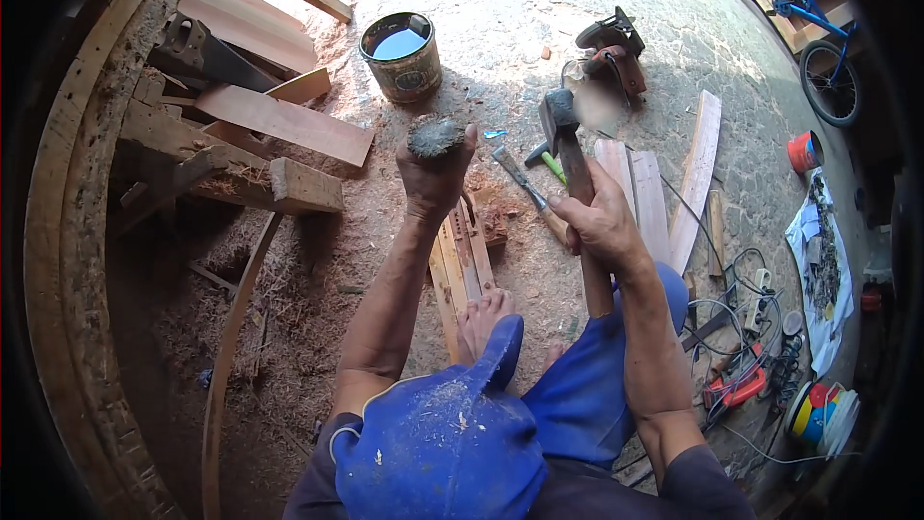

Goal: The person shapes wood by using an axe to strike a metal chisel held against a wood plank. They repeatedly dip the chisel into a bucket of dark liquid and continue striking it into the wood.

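Observation:
My left hand (433, 173) is raised, its fingers closed around a rough grey rounded lump (436, 138) that looks like a stone. In my right hand (608, 217) is a hammer (575, 159) with a dark metal head and a thick wooden handle; the head points up and away from me. A chisel (520, 178) with a wooden handle shows just left of my right hand; whether they touch I cannot tell. Beyond it is a tool with a green handle (552, 166). A rusty bucket (409, 77) holding liquid stands ahead of my left hand.
Wooden beams (207, 164), planks and a handsaw (207, 56) crowd the left side. Boards (695, 178) and a power tool (616, 58) lie ahead right. Cables (741, 313), a red tool (736, 385) and a white cloth (818, 260) are at right. Shavings cover the floor.

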The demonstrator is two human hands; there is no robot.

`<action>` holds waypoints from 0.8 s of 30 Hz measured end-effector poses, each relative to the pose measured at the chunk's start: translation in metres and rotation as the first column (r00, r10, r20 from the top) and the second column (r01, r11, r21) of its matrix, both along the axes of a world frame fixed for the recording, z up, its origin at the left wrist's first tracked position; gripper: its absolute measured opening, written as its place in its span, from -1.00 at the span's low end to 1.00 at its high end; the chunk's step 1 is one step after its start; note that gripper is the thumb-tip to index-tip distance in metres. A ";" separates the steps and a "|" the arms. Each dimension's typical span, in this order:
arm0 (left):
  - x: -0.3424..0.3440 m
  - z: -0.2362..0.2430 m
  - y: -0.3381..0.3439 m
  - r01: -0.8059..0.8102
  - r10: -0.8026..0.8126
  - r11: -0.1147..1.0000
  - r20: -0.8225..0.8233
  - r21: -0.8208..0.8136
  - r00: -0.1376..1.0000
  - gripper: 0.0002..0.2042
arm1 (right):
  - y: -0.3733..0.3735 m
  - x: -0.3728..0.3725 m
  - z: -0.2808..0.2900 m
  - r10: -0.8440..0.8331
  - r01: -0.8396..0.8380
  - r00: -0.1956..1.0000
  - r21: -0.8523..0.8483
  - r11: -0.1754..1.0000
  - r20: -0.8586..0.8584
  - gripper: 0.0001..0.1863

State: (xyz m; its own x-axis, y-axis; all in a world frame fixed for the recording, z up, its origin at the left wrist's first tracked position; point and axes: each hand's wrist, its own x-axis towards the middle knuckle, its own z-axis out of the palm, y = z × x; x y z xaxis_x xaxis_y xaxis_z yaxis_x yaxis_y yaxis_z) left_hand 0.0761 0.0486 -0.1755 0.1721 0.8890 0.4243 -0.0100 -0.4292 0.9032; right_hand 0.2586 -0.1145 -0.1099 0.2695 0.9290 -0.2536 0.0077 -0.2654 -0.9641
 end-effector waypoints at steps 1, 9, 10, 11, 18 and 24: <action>0.000 -0.004 0.002 0.003 -0.003 1.000 0.021 -0.020 1.000 -0.84 | -0.001 -0.001 0.000 -0.003 0.003 1.000 -0.008 1.000 0.001 -0.46; 0.003 -0.011 0.012 -0.003 0.013 0.997 0.137 -0.076 0.991 -0.80 | -0.008 0.004 0.001 -0.001 0.001 1.000 -0.025 1.000 0.006 -0.33; 0.002 -0.012 0.013 -0.010 0.020 0.997 0.137 -0.075 0.990 -0.80 | -0.008 0.004 0.001 -0.014 0.014 1.000 -0.021 1.000 0.009 -0.38; 0.000 -0.013 0.013 -0.017 0.027 0.997 0.137 -0.074 0.990 -0.80 | -0.008 0.003 0.001 -0.027 0.027 1.000 -0.017 0.999 0.013 -0.42; -0.011 -0.013 0.010 0.009 0.014 0.988 0.147 -0.152 0.989 -0.84 | -0.006 0.001 -0.001 -0.040 0.041 0.999 -0.029 0.999 0.014 -0.47; -0.015 -0.014 0.014 -0.114 0.146 0.984 0.254 -0.137 0.956 -0.79 | -0.008 -0.002 0.002 -0.021 0.023 0.999 -0.053 0.998 0.036 -0.42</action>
